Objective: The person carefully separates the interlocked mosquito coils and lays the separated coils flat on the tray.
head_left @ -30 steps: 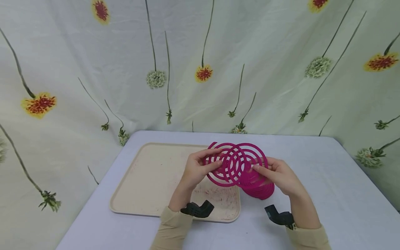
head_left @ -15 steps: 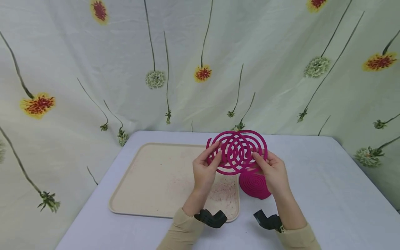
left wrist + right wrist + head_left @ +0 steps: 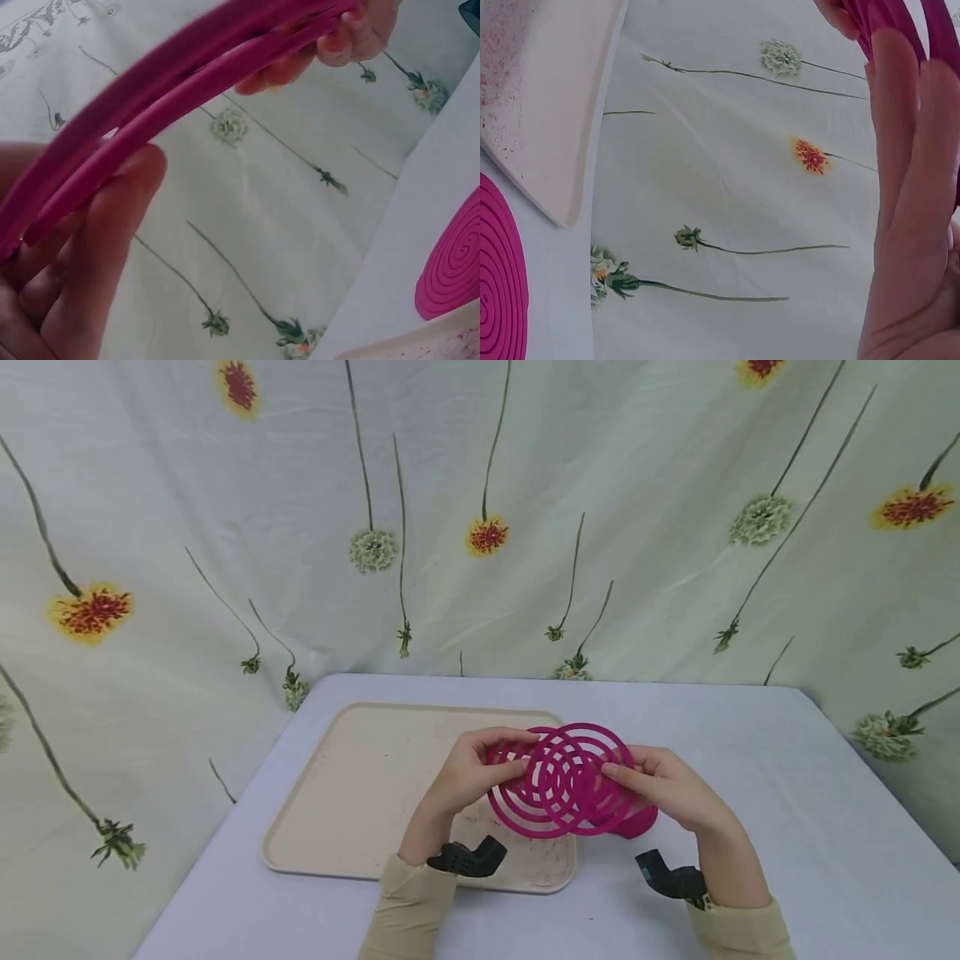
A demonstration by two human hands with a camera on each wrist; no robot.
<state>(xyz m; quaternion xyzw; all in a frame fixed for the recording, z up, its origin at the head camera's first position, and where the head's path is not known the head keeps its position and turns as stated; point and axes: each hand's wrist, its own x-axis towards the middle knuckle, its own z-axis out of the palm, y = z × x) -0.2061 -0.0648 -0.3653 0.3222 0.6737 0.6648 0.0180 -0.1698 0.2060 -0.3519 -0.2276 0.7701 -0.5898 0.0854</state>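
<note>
Two overlapping magenta mosquito coils are held up over the tray's right side in the head view: a left coil (image 3: 542, 834) and a right coil (image 3: 582, 727). Thumb and fingers of my left hand (image 3: 463, 777) pinch the left part of the pair. On the opposite side, my right hand (image 3: 678, 789) pinches the right part between thumb and fingers. Whether the spirals are interlocked cannot be told. In the left wrist view, the coil bands (image 3: 157, 112) run close together edge-on. Behind the right hand, another magenta coil (image 3: 640, 823) lies on the table, partly hidden; its spiral (image 3: 461, 259) shows in the left wrist view.
A beige tray (image 3: 322, 810) lies on the white table (image 3: 810, 793), with reddish dust and crumbs towards its right end. The table coil sits just right of the tray. A flower-printed cloth (image 3: 450, 602) hangs behind the table. Each wrist carries a black camera (image 3: 468, 858).
Both hands first lifted and tilted the two coils upwards, then brought them down again. The coils stay overlapped, and the coil on the table is more covered now than half a second ago.
</note>
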